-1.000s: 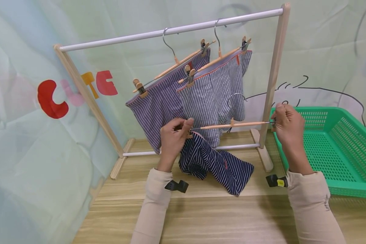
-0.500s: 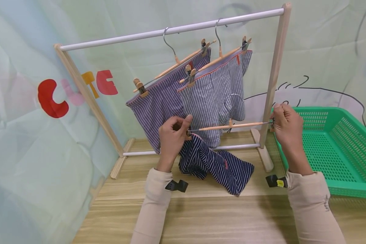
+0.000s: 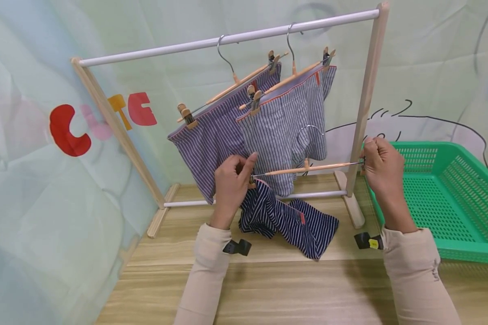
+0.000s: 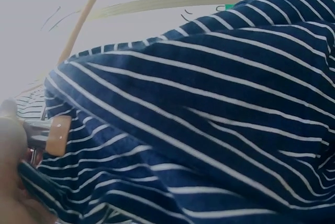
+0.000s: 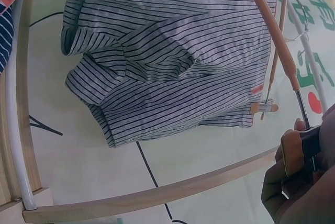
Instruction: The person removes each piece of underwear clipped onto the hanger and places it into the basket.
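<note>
A clip hanger point(image 3: 305, 169) with a peach bar and metal ends is held between my two hands, in front of the rack. My left hand point(image 3: 232, 183) pinches its left clip point(image 4: 55, 136), where the waistband corner of navy-and-white striped shorts point(image 3: 293, 221) is caught. The rest of the shorts droops to the wooden table, a red tag showing. At the other end my right hand point(image 3: 384, 174) grips the right clip point(image 5: 294, 153), which has no cloth visible in it. The hanger's hook points up in front of the pale striped shorts point(image 3: 284, 135).
A wooden rack with a white rail point(image 3: 244, 37) carries two clip hangers, holding purple striped shorts point(image 3: 211, 140) and the pale pair. To the right stands a green plastic basket point(image 3: 467, 250). A printed cloth backdrop point(image 3: 36, 203) lies behind the rack and at the left.
The hanger's hook has swung slightly left, and my right hand has shifted a little left. The gap between my left thumb and fingers looks wider. Both hands keep hold of the hanger's clips.
</note>
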Demonstrator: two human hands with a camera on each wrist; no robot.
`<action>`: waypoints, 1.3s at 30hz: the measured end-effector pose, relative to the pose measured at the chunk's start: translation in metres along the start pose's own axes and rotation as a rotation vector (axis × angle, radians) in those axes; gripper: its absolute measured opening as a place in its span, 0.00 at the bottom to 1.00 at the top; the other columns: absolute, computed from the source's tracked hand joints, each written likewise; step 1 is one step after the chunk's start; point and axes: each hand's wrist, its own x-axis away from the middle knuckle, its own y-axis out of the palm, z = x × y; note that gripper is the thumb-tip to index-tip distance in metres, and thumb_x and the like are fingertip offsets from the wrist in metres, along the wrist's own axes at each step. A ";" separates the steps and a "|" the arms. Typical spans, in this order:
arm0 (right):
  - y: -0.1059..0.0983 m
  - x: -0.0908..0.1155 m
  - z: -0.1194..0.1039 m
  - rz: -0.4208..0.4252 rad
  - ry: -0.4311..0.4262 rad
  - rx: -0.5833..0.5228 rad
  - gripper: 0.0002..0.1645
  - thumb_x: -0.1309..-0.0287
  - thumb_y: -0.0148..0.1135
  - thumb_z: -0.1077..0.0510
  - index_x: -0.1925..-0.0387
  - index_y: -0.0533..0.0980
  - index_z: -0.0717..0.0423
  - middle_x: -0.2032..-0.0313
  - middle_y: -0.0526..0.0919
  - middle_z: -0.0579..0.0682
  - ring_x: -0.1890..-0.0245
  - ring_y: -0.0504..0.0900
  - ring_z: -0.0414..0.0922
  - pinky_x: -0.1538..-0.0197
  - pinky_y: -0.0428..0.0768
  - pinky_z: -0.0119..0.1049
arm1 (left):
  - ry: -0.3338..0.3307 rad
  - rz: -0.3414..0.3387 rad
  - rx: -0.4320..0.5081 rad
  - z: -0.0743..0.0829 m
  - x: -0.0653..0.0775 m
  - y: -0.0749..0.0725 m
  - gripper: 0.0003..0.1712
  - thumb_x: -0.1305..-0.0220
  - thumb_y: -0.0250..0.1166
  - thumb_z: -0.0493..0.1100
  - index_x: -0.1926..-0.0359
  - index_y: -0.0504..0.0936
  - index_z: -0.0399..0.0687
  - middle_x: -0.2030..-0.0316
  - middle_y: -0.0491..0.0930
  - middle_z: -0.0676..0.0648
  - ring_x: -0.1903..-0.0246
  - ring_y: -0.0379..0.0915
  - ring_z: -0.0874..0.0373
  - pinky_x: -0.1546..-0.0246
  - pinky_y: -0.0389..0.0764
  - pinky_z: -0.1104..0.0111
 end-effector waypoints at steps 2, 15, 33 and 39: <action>0.000 0.000 0.000 0.002 0.000 0.006 0.25 0.34 0.44 0.48 0.79 0.72 0.61 0.86 0.67 0.39 0.85 0.67 0.37 0.83 0.62 0.30 | 0.005 -0.004 -0.021 0.000 0.000 0.001 0.23 0.34 0.56 0.56 0.79 0.74 0.46 0.83 0.69 0.49 0.84 0.63 0.61 0.83 0.69 0.64; 0.001 0.000 0.001 0.008 -0.016 0.016 0.26 0.34 0.44 0.47 0.80 0.72 0.61 0.86 0.66 0.39 0.84 0.65 0.39 0.83 0.62 0.32 | 0.032 0.029 -0.044 0.005 0.000 0.003 0.19 0.36 0.61 0.49 0.79 0.71 0.43 0.83 0.66 0.46 0.85 0.60 0.60 0.85 0.66 0.64; 0.001 0.001 0.001 -0.038 0.001 0.040 0.28 0.33 0.42 0.46 0.78 0.71 0.63 0.80 0.68 0.49 0.82 0.64 0.42 0.83 0.60 0.32 | 0.043 0.070 -0.070 0.003 0.001 0.007 0.21 0.35 0.60 0.49 0.81 0.69 0.44 0.84 0.65 0.47 0.85 0.59 0.60 0.85 0.65 0.63; 0.002 0.001 -0.001 -0.033 -0.004 0.048 0.27 0.33 0.42 0.47 0.79 0.71 0.63 0.79 0.66 0.50 0.81 0.63 0.44 0.84 0.59 0.33 | 0.062 0.084 -0.062 0.000 0.001 0.007 0.21 0.35 0.60 0.48 0.82 0.68 0.44 0.85 0.65 0.47 0.85 0.59 0.59 0.85 0.64 0.63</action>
